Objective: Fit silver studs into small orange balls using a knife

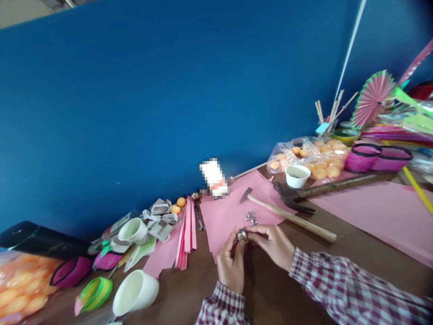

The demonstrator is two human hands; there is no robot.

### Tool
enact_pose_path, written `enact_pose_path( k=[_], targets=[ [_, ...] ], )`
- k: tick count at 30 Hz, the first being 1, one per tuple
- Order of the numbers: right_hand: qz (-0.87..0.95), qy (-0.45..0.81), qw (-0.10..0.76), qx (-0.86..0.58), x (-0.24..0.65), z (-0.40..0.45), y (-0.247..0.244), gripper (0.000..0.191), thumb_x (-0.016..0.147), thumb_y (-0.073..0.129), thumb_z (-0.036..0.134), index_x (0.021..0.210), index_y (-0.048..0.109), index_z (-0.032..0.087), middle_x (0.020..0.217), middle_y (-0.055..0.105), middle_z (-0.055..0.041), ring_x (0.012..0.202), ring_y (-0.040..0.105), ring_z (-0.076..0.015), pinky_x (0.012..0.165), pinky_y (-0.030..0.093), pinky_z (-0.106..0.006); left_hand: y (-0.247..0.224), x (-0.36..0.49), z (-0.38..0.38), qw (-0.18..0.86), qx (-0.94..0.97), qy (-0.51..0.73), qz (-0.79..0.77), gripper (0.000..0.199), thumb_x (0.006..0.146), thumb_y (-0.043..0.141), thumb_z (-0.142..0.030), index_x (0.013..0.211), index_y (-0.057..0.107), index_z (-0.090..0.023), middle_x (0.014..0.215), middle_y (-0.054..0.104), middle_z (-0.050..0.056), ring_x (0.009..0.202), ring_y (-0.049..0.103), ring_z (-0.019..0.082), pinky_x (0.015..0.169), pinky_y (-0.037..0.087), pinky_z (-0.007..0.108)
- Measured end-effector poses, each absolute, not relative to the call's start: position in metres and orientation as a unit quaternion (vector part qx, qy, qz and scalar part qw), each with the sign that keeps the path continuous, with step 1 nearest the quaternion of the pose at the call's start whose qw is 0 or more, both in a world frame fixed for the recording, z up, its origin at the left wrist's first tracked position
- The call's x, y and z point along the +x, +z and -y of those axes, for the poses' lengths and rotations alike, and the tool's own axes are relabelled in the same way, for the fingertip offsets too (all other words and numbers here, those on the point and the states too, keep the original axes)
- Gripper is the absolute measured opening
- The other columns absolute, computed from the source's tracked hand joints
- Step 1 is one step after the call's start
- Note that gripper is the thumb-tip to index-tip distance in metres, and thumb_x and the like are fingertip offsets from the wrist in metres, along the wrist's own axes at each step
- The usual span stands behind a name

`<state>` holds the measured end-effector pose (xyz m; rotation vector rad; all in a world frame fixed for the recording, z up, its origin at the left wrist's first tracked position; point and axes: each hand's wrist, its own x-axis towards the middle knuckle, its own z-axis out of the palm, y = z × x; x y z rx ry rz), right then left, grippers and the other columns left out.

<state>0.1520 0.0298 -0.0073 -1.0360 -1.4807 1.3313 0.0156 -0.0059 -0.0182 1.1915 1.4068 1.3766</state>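
Note:
My left hand (231,264) pinches a small shiny metal ball (241,234) between thumb and fingers, over the near edge of a pink paper sheet (226,212). From the right, my right hand (275,243) reaches the same ball, its fingertips closed against the ball's side. Just beyond the hands lies a small heap of shiny metal pieces (251,217) on the paper. A small hammer (280,210) with a wooden handle rests partly on the sheet, and a claw hammer (304,194) lies behind it.
At the back right stand a white cup (297,176) and a bag of orange balls (321,158). A white container (135,293), folded pink strips (186,234) and a black bottle-like object (47,239) are to the left. A blue wall (169,90) rises behind the table.

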Motion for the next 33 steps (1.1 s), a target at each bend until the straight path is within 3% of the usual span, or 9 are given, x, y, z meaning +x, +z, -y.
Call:
enact_pose_path(
  k=[4,13,17,20,23,28,33],
  targets=[
    [0.621,0.5,0.447,-0.406,0.153,-0.027,-0.005,0.028,0.075,0.055,0.029,0.099,0.063,0.019,0.095,0.066,-0.0044,0.089,0.06,-0.0198,0.081,0.049,-0.034,-0.022,0.016,0.005,0.474,0.419,0.577,-0.516,0.042,0.072,0.057,-0.033,0.11,0.056,-0.015,0.115,0.057,0.011,0.101,0.055,0.024,0.084,0.048,0.036],
    [0.738,0.35,0.437,-0.378,0.154,-0.021,-0.004,0.029,0.077,0.048,0.018,0.104,0.058,0.02,0.094,0.064,-0.0045,0.08,0.059,-0.0139,0.075,0.048,-0.028,-0.014,0.021,0.005,0.461,0.41,0.607,-0.501,0.038,0.066,0.065,-0.029,0.098,0.059,-0.012,0.097,0.065,0.012,0.091,0.06,0.022,0.083,0.048,0.038],
    [0.79,0.223,0.416,-0.391,0.17,-0.028,0.012,0.03,0.081,0.041,0.018,0.108,0.054,0.019,0.099,0.062,-0.0048,0.081,0.058,-0.0131,0.074,0.047,-0.026,-0.01,0.021,0.007,0.521,0.324,0.644,-0.458,0.038,0.066,0.065,-0.03,0.1,0.057,-0.013,0.091,0.066,0.009,0.082,0.063,0.019,0.078,0.05,0.036],
    [0.813,0.077,0.365,-0.447,0.194,-0.035,0.025,0.031,0.08,0.041,0.017,0.107,0.054,0.023,0.108,0.058,-0.0039,0.095,0.052,-0.0169,0.085,0.041,-0.033,-0.007,0.017,0.009,0.55,0.258,0.668,-0.43,0.039,0.067,0.065,-0.029,0.101,0.057,-0.014,0.088,0.066,0.008,0.076,0.064,0.016,0.075,0.051,0.032],
    [0.822,0.003,0.286,-0.492,0.217,-0.04,0.024,0.038,0.076,0.045,0.015,0.113,0.05,0.026,0.098,0.061,-0.0025,0.087,0.053,-0.0175,0.079,0.042,-0.032,-0.004,0.011,0.01,0.564,0.23,0.681,-0.406,0.038,0.065,0.067,-0.025,0.1,0.058,-0.014,0.088,0.066,0.008,0.076,0.064,0.016,0.073,0.052,0.027],
    [0.827,-0.045,0.223,-0.514,0.231,-0.049,0.002,0.036,0.077,0.04,0.011,0.11,0.051,0.02,0.091,0.06,-0.0067,0.082,0.052,-0.0179,0.073,0.039,-0.029,-0.002,0.006,0.008,0.554,0.239,0.691,-0.398,0.044,0.057,0.072,-0.017,0.099,0.059,-0.017,0.085,0.065,0.005,0.071,0.064,0.013,0.066,0.052,0.021],
    [0.837,-0.049,0.19,-0.511,0.231,-0.058,-0.004,0.034,0.075,0.036,0.003,0.099,0.056,0.016,0.084,0.059,-0.008,0.077,0.052,-0.0166,0.073,0.037,-0.028,-0.004,0.004,0.007,0.528,0.273,0.671,-0.443,0.053,0.055,0.074,-0.023,0.104,0.056,-0.018,0.085,0.064,0.004,0.07,0.064,0.013,0.066,0.052,0.023]
  ],
)
